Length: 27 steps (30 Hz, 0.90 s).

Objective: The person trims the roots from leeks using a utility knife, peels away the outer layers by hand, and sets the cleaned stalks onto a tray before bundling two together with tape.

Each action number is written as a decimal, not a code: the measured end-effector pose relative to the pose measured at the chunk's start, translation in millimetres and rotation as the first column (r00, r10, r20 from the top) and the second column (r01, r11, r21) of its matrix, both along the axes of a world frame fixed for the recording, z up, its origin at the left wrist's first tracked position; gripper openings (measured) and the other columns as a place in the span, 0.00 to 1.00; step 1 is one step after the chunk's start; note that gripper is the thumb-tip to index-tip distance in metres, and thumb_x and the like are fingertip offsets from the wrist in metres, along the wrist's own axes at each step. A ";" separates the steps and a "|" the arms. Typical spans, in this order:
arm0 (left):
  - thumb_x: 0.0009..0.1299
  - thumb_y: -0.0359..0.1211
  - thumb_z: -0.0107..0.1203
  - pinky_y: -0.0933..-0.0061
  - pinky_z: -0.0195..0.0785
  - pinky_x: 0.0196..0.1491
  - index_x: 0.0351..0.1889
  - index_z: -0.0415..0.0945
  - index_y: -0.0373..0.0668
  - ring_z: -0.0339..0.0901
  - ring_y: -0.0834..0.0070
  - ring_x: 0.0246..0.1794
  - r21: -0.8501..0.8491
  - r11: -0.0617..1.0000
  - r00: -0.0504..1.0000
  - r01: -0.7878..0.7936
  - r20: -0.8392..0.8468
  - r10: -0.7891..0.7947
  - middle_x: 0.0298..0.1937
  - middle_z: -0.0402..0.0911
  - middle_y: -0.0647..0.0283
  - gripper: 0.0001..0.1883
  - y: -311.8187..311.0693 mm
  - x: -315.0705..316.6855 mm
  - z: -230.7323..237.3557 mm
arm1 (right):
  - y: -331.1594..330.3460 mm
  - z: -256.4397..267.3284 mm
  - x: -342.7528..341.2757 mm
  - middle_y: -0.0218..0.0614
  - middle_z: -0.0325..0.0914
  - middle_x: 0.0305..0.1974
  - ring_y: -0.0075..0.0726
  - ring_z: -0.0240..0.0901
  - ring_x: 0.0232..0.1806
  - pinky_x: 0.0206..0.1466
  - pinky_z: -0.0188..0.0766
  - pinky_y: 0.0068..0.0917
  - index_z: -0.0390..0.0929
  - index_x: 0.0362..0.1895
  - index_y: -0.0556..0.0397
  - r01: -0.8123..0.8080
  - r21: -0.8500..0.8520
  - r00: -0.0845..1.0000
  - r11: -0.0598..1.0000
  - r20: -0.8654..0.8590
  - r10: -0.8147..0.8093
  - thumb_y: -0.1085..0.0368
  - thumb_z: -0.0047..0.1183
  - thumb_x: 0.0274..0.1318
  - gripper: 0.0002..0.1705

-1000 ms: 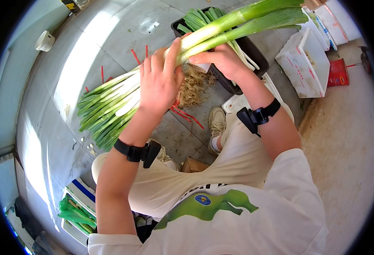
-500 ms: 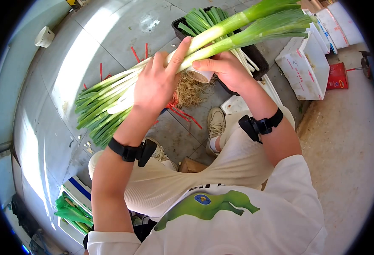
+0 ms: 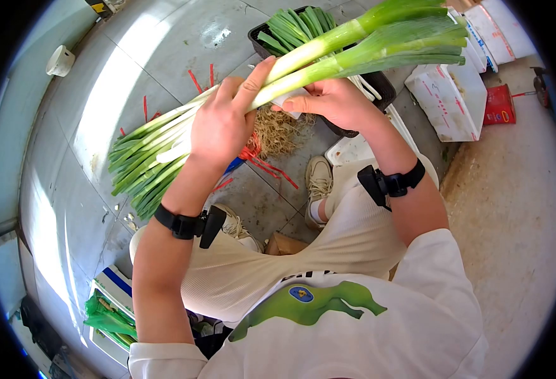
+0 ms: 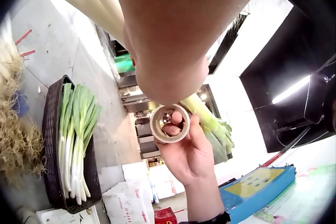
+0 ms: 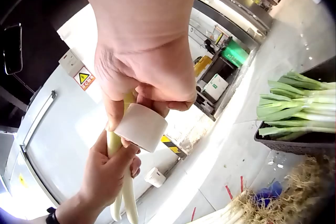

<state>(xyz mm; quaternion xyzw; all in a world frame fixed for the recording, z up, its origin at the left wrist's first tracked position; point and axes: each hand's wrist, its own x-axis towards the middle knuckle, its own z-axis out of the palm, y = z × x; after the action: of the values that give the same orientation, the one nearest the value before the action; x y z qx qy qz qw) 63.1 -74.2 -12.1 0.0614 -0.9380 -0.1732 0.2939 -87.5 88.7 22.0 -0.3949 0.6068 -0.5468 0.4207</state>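
Two thick leeks are held up together, their green tops pointing to the far right in the head view. Around their white stems, my left hand grips them; the right wrist view shows its thumb pressed near a white tape roll. My right hand holds that roll below the stems, fingers passing through its core, as the left wrist view shows. The leeks run past the right hand's thumb. Beneath the left hand, a bundle of leeks with shaggy roots lies on the floor.
A dark basket with more leeks stands beyond the right hand. White foam boxes and a red packet are at the right. Red ties lie by the roots. A box with green bags sits at the lower left.
Both hands have shifted slightly left with the leeks, the left hand the most. The tape roll, barely visible at first, showed its open end half a second ago and now shows mostly its side.
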 end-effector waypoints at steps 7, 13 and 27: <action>0.59 0.21 0.57 0.58 0.77 0.38 0.73 0.64 0.64 0.79 0.59 0.34 0.197 0.977 0.997 0.078 -0.029 -0.074 0.36 0.77 0.60 0.42 1.1 0.2 0.7 | 3.8 -4.5 -11.4 0.38 0.84 0.47 0.39 0.78 0.49 0.55 0.72 0.34 0.79 0.56 0.54 0.062 0.008 0.800 0.998 -0.598 -0.045 0.60 0.67 0.54 0.25; 0.68 0.24 0.59 0.70 0.73 0.52 0.69 0.70 0.49 0.82 0.69 0.48 0.526 0.844 0.986 0.106 0.056 -0.159 0.51 0.83 0.56 0.30 -0.6 -1.3 1.7 | -5.5 -15.7 -13.6 0.30 0.83 0.51 0.28 0.77 0.52 0.58 0.71 0.31 0.76 0.62 0.49 0.077 -0.172 0.706 0.982 -0.686 -0.176 0.67 0.65 0.56 0.28; 0.71 0.37 0.62 0.79 0.64 0.30 0.55 0.77 0.38 0.69 0.84 0.25 0.955 0.259 0.803 0.148 0.037 -0.595 0.30 0.76 0.70 0.19 -20.6 4.6 13.0 | -9.9 1.1 -21.5 0.29 0.83 0.51 0.25 0.78 0.48 0.57 0.72 0.30 0.81 0.55 0.52 -0.133 -0.222 0.873 0.966 -0.487 0.008 0.69 0.68 0.52 0.24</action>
<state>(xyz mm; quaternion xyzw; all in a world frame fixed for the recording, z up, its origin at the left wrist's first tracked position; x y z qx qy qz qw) 67.6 -94.8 0.9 0.0191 -0.6969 -0.7159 -0.0380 -109.1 78.8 23.0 -0.5903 0.6039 -0.4869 0.2232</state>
